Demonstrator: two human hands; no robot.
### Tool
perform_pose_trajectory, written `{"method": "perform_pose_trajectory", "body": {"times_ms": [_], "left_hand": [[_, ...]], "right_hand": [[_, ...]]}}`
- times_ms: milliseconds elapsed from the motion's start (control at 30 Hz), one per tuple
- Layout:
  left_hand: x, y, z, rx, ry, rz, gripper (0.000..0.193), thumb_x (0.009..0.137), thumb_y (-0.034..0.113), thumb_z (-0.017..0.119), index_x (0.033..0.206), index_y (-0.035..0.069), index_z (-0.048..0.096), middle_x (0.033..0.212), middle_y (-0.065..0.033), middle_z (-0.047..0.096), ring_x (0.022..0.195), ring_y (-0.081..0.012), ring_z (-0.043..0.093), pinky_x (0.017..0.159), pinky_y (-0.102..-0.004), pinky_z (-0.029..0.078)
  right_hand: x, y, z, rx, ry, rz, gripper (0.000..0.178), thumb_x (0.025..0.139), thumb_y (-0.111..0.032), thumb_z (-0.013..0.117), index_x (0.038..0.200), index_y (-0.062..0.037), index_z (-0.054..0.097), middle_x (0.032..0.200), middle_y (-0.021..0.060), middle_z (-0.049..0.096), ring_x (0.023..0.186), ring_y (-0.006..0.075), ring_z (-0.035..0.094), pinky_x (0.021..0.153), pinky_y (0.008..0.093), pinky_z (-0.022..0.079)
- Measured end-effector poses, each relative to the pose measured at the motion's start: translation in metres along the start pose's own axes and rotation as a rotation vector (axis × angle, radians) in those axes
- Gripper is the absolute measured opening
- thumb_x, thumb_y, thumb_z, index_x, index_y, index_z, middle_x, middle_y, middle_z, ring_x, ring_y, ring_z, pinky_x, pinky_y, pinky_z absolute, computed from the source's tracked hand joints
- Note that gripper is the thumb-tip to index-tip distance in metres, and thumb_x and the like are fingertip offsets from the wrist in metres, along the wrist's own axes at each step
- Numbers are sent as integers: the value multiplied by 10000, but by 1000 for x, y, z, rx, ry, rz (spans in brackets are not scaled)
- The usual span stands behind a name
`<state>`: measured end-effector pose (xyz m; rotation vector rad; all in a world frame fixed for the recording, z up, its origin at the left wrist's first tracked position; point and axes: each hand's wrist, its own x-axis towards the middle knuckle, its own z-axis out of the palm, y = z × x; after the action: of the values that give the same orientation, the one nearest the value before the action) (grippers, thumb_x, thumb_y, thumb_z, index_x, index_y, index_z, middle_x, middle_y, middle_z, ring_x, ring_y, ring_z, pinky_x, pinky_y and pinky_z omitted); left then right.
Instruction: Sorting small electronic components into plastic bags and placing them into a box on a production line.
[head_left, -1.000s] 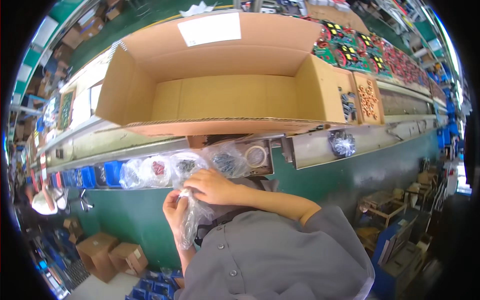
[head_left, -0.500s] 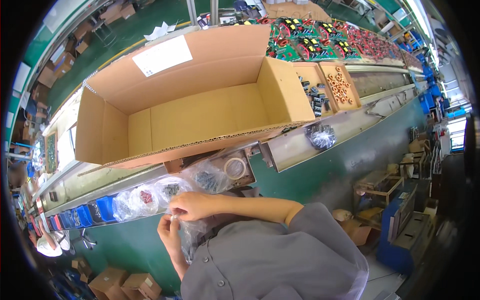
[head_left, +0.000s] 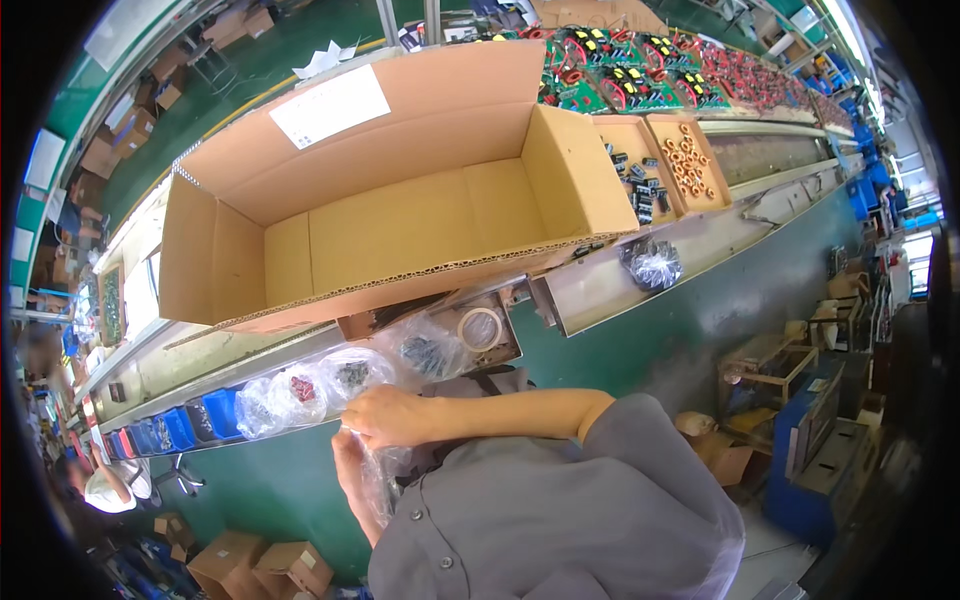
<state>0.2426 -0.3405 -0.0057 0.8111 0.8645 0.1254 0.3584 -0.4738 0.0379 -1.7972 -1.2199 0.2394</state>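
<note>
A crumpled clear plastic bag (head_left: 384,472) hangs close against my grey shirt. My right hand (head_left: 383,415) is closed at its top, the arm reaching across my front. Just below and to the left, my left hand (head_left: 350,462) has its fingers closed on the bag's upper edge, partly behind the right hand. Whether anything is inside the bag cannot be made out. Beyond my hands, on the narrow bench, lie clear bags of small parts: one with red parts (head_left: 302,388) and one with dark parts (head_left: 353,374).
A large open cardboard box (head_left: 400,225) stands on the bench ahead. To its right are trays of black cylindrical components (head_left: 640,190) and copper-coloured rings (head_left: 690,165), with green circuit boards (head_left: 635,88) behind. Blue bins (head_left: 178,428) line the left; a tape roll (head_left: 480,329) lies nearby.
My hands have drawn closer together at the bag's top, and the left fingers are now more covered by the right hand. The whole view has shifted slightly.
</note>
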Motion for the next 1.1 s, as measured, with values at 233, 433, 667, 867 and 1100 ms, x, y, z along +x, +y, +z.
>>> {"method": "perform_pose_trajectory", "body": {"times_ms": [233, 433, 667, 867, 1100], "left_hand": [[-34, 58, 52, 1163, -375, 492, 85, 747, 1, 553, 818, -6, 508, 745, -20, 521, 686, -95, 503, 590, -225, 401], [-25, 73, 39, 950, -462, 452, 96, 724, 30, 514, 794, -33, 534, 686, -21, 541, 580, -90, 470, 493, -220, 350], [-12, 58, 35, -29, -249, 120, 232, 826, 216, 441, 911, 20, 530, 871, -50, 530, 817, -103, 515, 688, -226, 419], [-12, 61, 57, 355, -312, 282, 134, 813, 118, 489, 887, 15, 533, 818, -12, 523, 756, -71, 484, 668, -210, 399], [-40, 84, 65, 1258, -509, 609, 285, 600, -50, 586, 883, -15, 571, 801, -105, 575, 699, -139, 544, 586, -240, 421]], "right_hand": [[11, -1, -18, -172, -303, -177, 118, 614, -110, 598, 685, -19, 572, 667, 119, 568, 655, 287, 581, 554, 381, 465], [35, -7, -20, -31, -151, -305, 73, 589, -69, 590, 631, -20, 556, 617, 125, 558, 600, 298, 568, 531, 380, 452], [49, -14, -18, 388, -15, -95, 100, 555, -53, 579, 619, -17, 510, 603, 135, 543, 592, 322, 539, 538, 403, 418], [32, -13, -39, 397, 70, -39, 122, 568, -55, 563, 688, -33, 554, 669, 142, 572, 674, 330, 557, 589, 403, 439], [31, -26, -45, 253, -120, -192, 89, 596, -39, 561, 679, -16, 540, 683, 143, 568, 665, 328, 557, 577, 387, 438]]}}
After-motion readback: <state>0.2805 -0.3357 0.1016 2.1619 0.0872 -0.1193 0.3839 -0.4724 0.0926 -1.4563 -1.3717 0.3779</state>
